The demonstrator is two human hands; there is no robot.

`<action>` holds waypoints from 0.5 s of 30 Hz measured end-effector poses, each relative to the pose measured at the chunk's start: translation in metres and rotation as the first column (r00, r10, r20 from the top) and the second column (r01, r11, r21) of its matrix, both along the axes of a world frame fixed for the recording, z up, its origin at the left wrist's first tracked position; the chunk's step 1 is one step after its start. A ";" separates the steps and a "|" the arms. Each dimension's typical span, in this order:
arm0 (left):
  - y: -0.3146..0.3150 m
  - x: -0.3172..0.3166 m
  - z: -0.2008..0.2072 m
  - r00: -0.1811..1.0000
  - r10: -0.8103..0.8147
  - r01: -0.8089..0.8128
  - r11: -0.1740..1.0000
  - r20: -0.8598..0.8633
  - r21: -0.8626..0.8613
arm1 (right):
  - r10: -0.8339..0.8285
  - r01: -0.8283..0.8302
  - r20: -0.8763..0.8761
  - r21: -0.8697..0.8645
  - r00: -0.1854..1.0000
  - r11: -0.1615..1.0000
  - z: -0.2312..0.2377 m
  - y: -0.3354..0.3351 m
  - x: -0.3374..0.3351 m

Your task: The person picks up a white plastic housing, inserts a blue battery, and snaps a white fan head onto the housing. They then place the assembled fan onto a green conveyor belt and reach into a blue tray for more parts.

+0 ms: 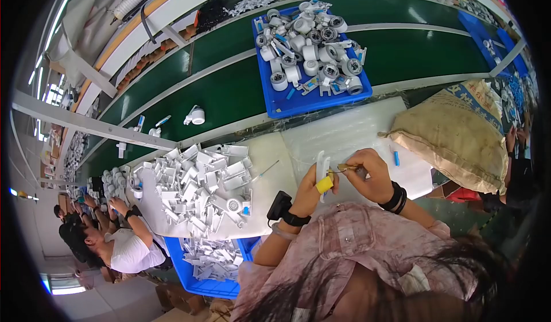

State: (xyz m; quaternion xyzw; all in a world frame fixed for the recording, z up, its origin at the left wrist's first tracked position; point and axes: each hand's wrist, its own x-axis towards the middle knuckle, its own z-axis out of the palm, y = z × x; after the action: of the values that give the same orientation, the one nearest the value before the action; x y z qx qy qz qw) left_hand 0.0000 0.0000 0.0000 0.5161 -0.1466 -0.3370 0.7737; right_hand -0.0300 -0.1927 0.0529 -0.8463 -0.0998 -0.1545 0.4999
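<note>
Above the pale work surface, my left hand is closed round a slim white plastic part that points away from me. A bright yellow piece shows at those fingers; whether it is a finger wrap or belongs to the part, I cannot tell. Close by on the right, my right hand pinches a small brownish object with a thin dark tip. That tip reaches toward the white part; contact is unclear. A small blue strip lies to the right of my hands.
Left of my hands spreads a heap of white plastic parts, with a thin pointed tool beside it. Ahead stands a blue tray of round white assemblies, by a green conveyor. A woven sack lies right. Co-workers sit left.
</note>
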 end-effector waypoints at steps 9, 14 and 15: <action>-0.013 -0.001 0.032 0.983 0.112 -0.119 0.992 -0.148 -0.039 | 0.058 -0.011 0.269 -0.171 0.961 0.985 0.009 -0.003 0.007; -0.015 0.002 0.024 0.976 0.194 -0.197 0.980 -0.103 -0.019 | -0.016 0.057 0.278 -0.139 0.960 0.989 0.001 -0.001 0.007; -0.016 0.001 0.026 0.976 0.191 -0.194 0.981 -0.105 -0.019 | -0.019 0.059 0.276 -0.139 0.961 0.989 0.000 0.000 0.007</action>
State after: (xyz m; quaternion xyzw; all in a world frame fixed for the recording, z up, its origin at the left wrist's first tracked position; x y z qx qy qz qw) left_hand 0.0013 -0.0161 0.0261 0.4987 -0.0608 -0.2845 0.8165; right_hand -0.0232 -0.1931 0.0529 -0.8529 -0.1622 -0.2721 0.4150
